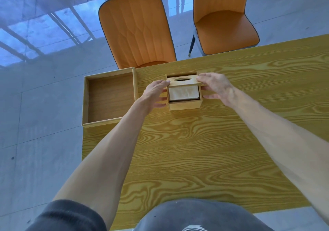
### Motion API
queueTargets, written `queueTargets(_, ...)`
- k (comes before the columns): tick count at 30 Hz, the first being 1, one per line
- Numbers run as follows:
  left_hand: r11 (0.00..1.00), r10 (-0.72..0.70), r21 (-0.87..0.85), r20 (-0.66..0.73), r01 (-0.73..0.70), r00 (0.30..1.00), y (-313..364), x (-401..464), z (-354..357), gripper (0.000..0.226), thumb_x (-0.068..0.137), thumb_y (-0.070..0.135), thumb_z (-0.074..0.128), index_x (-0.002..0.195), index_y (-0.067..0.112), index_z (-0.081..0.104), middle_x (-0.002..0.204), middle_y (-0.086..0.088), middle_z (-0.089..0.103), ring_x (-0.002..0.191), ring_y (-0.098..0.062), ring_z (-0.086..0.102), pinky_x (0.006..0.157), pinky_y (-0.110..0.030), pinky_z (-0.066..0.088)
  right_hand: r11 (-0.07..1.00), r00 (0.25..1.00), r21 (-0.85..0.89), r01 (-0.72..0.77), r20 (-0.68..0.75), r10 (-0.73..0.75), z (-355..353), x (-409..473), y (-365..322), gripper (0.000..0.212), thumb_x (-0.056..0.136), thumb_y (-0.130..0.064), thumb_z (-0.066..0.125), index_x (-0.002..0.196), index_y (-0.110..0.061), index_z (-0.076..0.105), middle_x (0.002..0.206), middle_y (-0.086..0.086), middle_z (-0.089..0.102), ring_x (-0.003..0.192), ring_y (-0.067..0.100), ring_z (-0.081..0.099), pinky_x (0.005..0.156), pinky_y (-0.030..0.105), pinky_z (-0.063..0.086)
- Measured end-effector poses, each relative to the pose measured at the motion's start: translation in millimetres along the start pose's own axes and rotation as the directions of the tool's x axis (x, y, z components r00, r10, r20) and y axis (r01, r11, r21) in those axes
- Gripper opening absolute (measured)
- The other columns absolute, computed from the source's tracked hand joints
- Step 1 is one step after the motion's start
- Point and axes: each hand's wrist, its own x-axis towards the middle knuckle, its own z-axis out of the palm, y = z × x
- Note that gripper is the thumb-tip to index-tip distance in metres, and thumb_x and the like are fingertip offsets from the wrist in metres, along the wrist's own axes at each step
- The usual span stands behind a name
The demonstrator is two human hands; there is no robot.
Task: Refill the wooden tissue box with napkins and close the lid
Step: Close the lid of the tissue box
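The wooden tissue box (pixel 184 104) stands on the yellow wood-grain table (pixel 204 150), between the person's two hands. Its lid (pixel 185 81), a thin board with an oval hole, covers only the far part of the opening; the near part is uncovered, and a stack of pale napkins (pixel 183 92) shows inside, lying just nearer the person than the lid's near edge.

The left hand (pixel 154 92) is at the box's left side. Its upper fingers (pixel 164 83) are stretched out and touch the lid's left end, while its lower fingers press against the box's left wall. The right hand (pixel 216 86) mirrors it on the other side: its upper fingers (pixel 202 78) reach over the lid's right end, and the thumb and lower fingers lie along the box's right wall. So both hands are only partly closed, pinching the lid by its ends; whether they also grip the box wall firmly cannot be told.

Left of the left hand's fingers, near but apart, lies a shallow wooden tray (pixel 85 99), hanging partly over the table's left edge. Beyond the fingertips of both hands, past the table's far edge, stand two orange chairs (pixel 137 31).
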Motion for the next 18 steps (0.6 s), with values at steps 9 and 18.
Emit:
queueTargets(9, 0.994, 0.068, 0.092, -0.047, -0.063, 0.997, -13, -10, 5, 0.046, 0.093, 0.037, 0.064, 0.136, 0.026, 0.052, 0.125, -0.001, 0.065, 0.108, -0.02, 0.066, 0.092, -0.041, 0.055, 0.999, 0.998, -0.006, 0.036, -0.053, -0.037, 5, -10, 10, 0.047, 0.085, -0.026, 0.076, 0.128, -0.019, 0.057, 0.118, 0.004, 0.066, 0.103, 0.017, 0.066, 0.075, 0.033, 0.057)
queueTargets(18, 0.986, 0.101, 0.136, -0.059, -0.092, 0.993, -26, -5, 8, 0.048, 0.093, 0.032, 0.066, 0.138, 0.024, 0.051, 0.124, -0.003, 0.064, 0.105, -0.019, 0.065, 0.088, -0.039, 0.055, 0.995, 0.992, -0.059, 0.076, -0.097, -0.081, 10, -7, 23, 0.051, 0.084, -0.023, 0.078, 0.129, -0.017, 0.055, 0.109, 0.001, 0.068, 0.099, 0.016, 0.068, 0.081, 0.037, 0.06)
